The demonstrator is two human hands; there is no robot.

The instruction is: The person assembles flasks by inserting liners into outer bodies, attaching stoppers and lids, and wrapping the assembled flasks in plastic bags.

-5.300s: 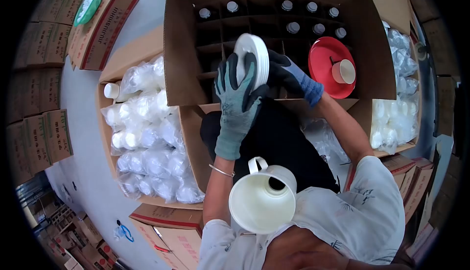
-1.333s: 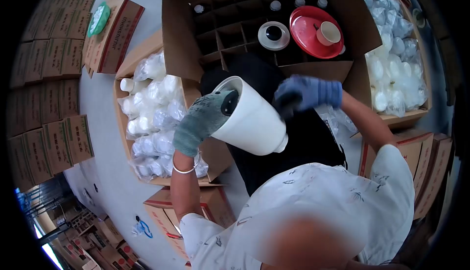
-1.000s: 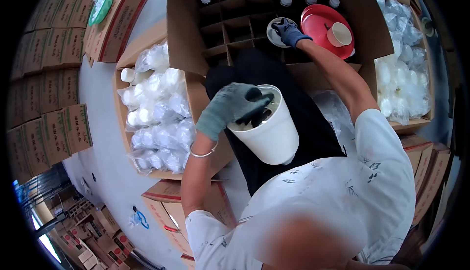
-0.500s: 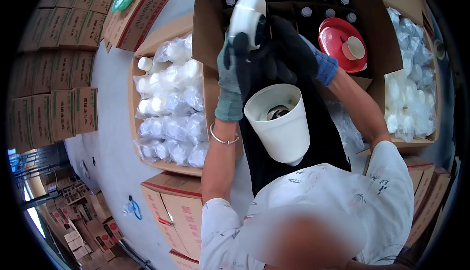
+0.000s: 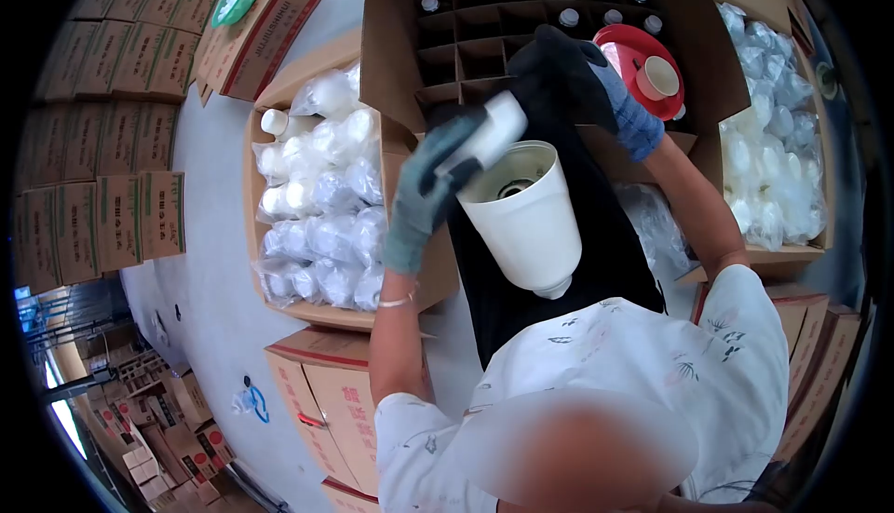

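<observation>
My left hand (image 5: 424, 182), in a grey-green glove with dark fingers, is closed around a white rounded plastic piece (image 5: 498, 127) that is smeared by motion. This piece is tilted just above the rim of a white tapered container (image 5: 531, 238). The container lies slanted on my lap, its open mouth facing away from me, with something dark and round inside. My right hand (image 5: 563, 75), in a dark glove with a blue cuff, hovers over the near side of the divided carton (image 5: 410, 94); its fingers are too dark and blurred to read.
White-capped bottles (image 5: 568, 18) stand in some carton cells. A red plate (image 5: 643, 43) bears a small cup (image 5: 657, 77). Boxes of bagged white pieces flank me on the left (image 5: 321, 187) and right (image 5: 778, 159). Stacked cartons (image 5: 107, 141) line the far left.
My left hand has come down and toward me with the white piece, away from my right hand. My right hand has shifted slightly up. The container has moved slightly on my lap.
</observation>
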